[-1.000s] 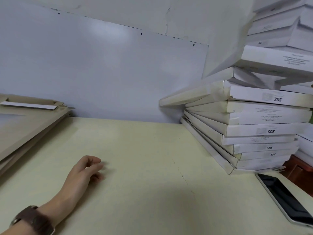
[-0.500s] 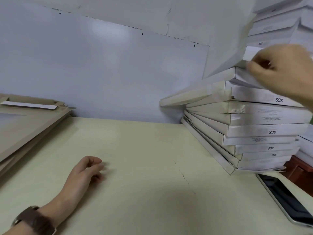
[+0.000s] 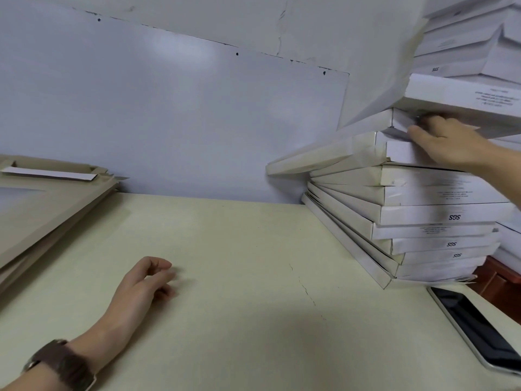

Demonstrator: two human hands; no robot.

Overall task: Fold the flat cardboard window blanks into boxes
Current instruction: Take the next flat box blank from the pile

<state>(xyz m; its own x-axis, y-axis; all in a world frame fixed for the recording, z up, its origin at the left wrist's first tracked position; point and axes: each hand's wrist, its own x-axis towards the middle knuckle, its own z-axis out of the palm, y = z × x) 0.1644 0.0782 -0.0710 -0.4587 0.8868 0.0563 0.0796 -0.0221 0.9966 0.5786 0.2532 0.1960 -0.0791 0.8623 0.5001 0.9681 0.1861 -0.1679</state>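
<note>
The left hand (image 3: 143, 283) rests on the table (image 3: 253, 249) at seven o'clock. Its fingers are loosely curled and hold nothing, and a brown watch strap (image 3: 60, 362) sits on the wrist. The right hand (image 3: 448, 146) is at two o'clock, well apart from the left, with its fingers tucked between two of the stacked white boxes (image 3: 423, 215). The fingertips are hidden, so a grip cannot be told. The flat cardboard blanks (image 3: 48, 210) lie piled at nine o'clock. A phone (image 3: 473, 328) lies at five o'clock, just beside the foot of the stack.

One left hand (image 3: 141, 283), one right hand (image 3: 448, 145), one phone (image 3: 476, 325), one wristwatch (image 3: 62, 362), over ten folded white boxes (image 3: 423, 215) and one pile of flat blanks (image 3: 50, 198), too layered to be counted, are seen.
</note>
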